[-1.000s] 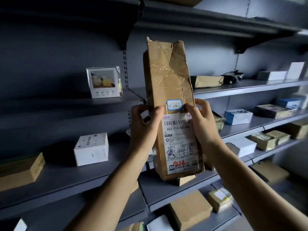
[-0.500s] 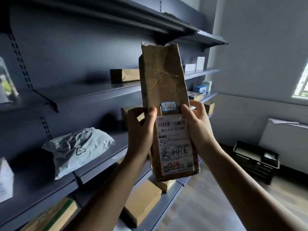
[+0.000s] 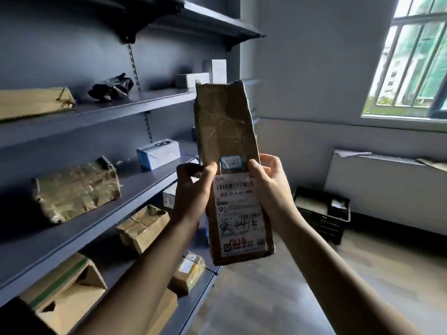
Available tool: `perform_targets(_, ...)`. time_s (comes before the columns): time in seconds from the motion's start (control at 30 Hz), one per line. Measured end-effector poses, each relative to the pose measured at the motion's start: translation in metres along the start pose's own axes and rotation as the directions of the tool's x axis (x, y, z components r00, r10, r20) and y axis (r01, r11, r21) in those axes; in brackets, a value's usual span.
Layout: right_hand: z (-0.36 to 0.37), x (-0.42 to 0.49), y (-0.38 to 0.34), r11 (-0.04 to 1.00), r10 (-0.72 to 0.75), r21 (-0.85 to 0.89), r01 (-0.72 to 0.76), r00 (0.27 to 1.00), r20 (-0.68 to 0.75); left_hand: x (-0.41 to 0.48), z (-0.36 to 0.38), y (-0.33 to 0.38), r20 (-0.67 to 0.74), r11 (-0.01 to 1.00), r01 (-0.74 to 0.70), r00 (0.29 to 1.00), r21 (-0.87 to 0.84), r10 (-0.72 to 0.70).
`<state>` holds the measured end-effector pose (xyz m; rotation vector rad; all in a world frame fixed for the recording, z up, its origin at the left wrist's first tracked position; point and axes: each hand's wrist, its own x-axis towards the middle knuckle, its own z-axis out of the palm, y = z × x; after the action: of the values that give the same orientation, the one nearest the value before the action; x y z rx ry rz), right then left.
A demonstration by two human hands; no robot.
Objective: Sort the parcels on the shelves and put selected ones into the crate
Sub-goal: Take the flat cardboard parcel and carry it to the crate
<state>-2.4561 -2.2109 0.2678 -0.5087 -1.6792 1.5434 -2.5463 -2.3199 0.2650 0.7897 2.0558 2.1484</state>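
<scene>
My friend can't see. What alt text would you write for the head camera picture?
The left hand and right hand hold a tall brown parcel upright, its white label facing the camera. Shelves with more parcels run along the left; a black crate sits on the floor at right, by the wall with the window.

Both forearms bare, rising from lower frame edge, converging toward centre. Left hand (image 3: pixel 193 192) grips left edge of upright parcel (image 3: pixel 225 126): thumb across front face, fingers behind, mostly hidden. Right hand (image 3: pixel 272 189) grips right edge at same height: thumb tip on front, fingers curled round edge. Hands level, apart, parcel between them. Wrists roughly straight. Elbows out of view.
</scene>
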Motion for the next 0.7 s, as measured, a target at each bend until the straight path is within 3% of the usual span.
perform_targets(0.33,-0.144,0.178,0.087,0.989,0.067,-0.126,-0.079,0.993,-0.096,0.108,0.214,-0.071,0.171,0.982,0.175,0.972,-0.068,-0.162)
perform_targets(0.43,-0.181,0.235,0.117,0.987,0.067,-0.14,-0.085,0.989,-0.131,0.145,0.277,-0.093,0.201,0.984,0.161,0.969,-0.081,-0.142)
perform_targets(0.7,-0.259,0.426,0.212,0.972,0.089,-0.195,-0.133,0.972,-0.219,0.291,0.445,-0.188,0.307,0.953,0.299,0.912,-0.045,-0.272)
